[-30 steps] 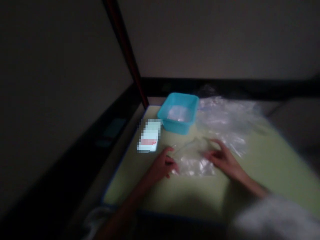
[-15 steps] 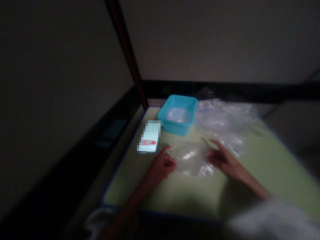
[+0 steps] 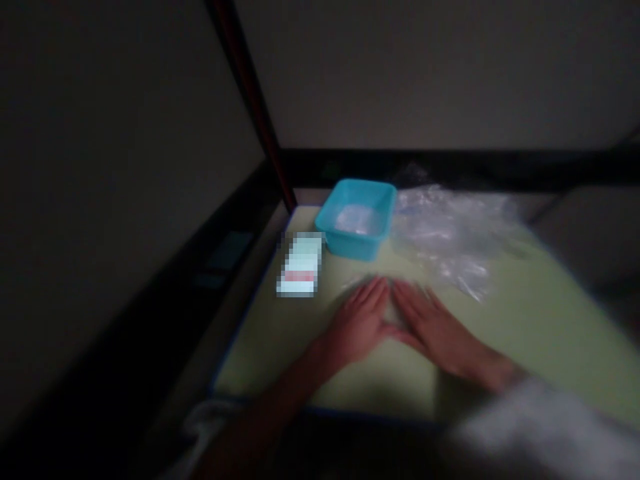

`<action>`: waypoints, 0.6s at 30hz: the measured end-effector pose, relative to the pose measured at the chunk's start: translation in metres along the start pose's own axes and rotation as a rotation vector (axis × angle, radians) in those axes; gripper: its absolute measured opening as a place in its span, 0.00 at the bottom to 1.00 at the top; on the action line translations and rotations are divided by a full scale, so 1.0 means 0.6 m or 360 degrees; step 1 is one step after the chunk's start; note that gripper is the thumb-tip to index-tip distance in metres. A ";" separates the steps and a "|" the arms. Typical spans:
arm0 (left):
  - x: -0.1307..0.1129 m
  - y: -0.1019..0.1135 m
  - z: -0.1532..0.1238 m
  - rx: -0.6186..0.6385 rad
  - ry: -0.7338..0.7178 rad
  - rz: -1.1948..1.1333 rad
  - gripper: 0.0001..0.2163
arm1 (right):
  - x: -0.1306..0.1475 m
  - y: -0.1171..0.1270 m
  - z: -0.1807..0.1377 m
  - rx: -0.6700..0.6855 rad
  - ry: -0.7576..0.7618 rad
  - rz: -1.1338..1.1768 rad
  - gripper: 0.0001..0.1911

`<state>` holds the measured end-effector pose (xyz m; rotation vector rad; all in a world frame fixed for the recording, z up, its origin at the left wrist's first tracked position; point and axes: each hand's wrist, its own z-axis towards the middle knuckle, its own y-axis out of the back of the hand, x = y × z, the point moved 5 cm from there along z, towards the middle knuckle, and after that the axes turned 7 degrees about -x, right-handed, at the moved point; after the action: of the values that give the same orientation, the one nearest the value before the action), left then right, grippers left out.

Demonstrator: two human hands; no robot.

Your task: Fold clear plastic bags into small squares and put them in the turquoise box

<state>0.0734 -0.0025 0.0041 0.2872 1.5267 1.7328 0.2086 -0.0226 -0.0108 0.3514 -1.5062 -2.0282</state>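
I saw left hand (image 3: 357,323) and right hand (image 3: 435,327) flat, fingers straight, apparently gripping nothing | clear plastic bag (image 3: 351,282) peeked past the left fingertips, rest hidden, probably under both palms, pressed to smooth it | tub (image 3: 353,247) beyond the fingers, loose plastic (image 3: 443,230) beyond the right ones, likely parked for easy reach

We see dim grey walls (image 3: 425,73) filling the upper frame, a slanting dark-red strip (image 3: 249,100) left of upper centre, and a pale-green, blue-edged counter (image 3: 530,327) below.
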 end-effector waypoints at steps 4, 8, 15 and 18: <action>0.009 -0.029 -0.011 0.0049 -0.0035 0.0112 0.33 | 0.002 -0.021 -0.027 -0.0027 0.0008 -0.0103 0.44; 0.015 -0.028 -0.015 0.0001 -0.0047 0.0142 0.33 | -0.001 -0.011 -0.030 -0.0027 -0.0042 -0.0012 0.45; -0.036 -0.007 -0.022 0.0078 -0.0269 0.0006 0.31 | -0.080 0.041 0.016 -0.0215 -0.0583 0.0643 0.20; -0.054 -0.021 -0.028 0.0109 -0.0381 -0.0043 0.31 | -0.116 0.029 0.042 -0.0350 -0.0821 0.0879 0.14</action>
<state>0.0894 -0.0375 -0.0012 0.4884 1.4099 1.5655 0.2557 0.0349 0.0050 -0.6559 -1.4245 -1.8636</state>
